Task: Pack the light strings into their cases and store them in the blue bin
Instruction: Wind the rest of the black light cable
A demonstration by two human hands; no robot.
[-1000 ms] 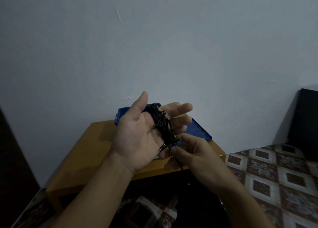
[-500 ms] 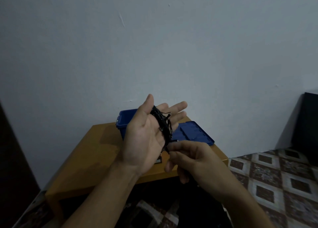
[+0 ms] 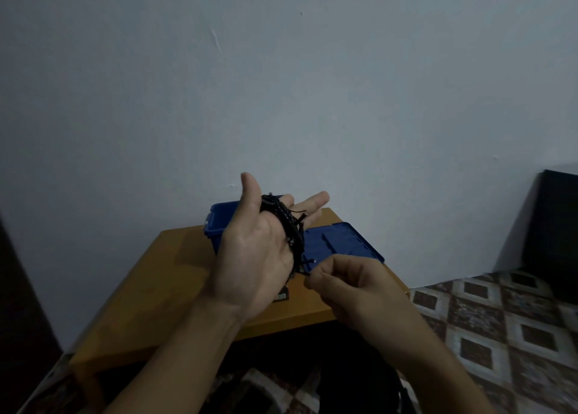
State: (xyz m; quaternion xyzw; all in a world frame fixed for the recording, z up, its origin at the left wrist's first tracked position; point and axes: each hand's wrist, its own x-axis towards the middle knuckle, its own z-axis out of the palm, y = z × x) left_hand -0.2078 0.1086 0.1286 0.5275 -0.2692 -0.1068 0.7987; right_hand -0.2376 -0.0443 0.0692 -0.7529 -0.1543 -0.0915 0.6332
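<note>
My left hand (image 3: 253,251) is raised palm-up with straight fingers, and a black light string (image 3: 286,226) is wound in loops around its fingers. My right hand (image 3: 350,285) sits just right of it, fingers curled, pinching the loose end of the string near the left palm's edge. Behind the hands the blue bin (image 3: 219,223) stands open on the wooden table (image 3: 162,273), with its blue lid (image 3: 341,241) lying flat to the right. A small dark case (image 3: 281,296) peeks out under my left hand, mostly hidden.
The table stands against a pale wall. A patterned tile floor (image 3: 488,316) spreads to the right, and a dark piece of furniture (image 3: 553,232) stands at the right edge. Something dark lies below the table's front edge.
My left hand has turned and risen slightly, thumb now pointing up. My right hand has pulled the string end a little to the right of the left palm.
</note>
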